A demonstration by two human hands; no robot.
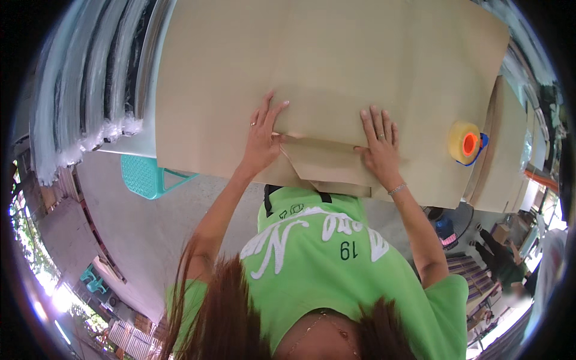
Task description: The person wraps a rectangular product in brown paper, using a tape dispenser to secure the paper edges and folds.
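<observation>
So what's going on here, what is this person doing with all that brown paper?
A person in a green shirt presses both hands flat on a large sheet of brown paper spread over a table. The left hand and right hand hold down a folded flap near the sheet's close edge. A yellow roll of tape in a blue dispenser sits on the paper to the right, untouched. A teal plastic basket shows under the table's left side.

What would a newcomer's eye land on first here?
Probably the big tan cardboard sheet filling the upper middle, with the left hand and right hand pressed flat on a folded flap at its near edge. Next, the yellow tape roll with orange core lying at the sheet's right side.
</observation>
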